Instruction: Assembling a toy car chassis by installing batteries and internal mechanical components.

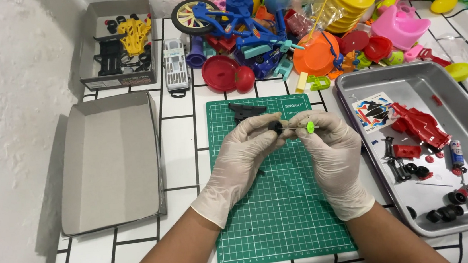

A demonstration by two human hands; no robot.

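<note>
Both my hands wear pale latex gloves and meet above a green cutting mat (282, 212). My left hand (242, 156) pinches a small black wheel (275, 127) at its fingertips. My right hand (332, 145) pinches a thin metal axle carrying a bright green hub (309, 126); the axle runs between the two hands. A black plastic chassis part (245, 112) lies on the mat just beyond my fingers.
A metal tray (462, 126) at right holds a red toy car body (419, 125), a sticker sheet, black wheels and small parts. An open grey box lid (111, 160) lies left, a parts box (117, 42) behind it. Colourful plastic toys (292, 23) crowd the back.
</note>
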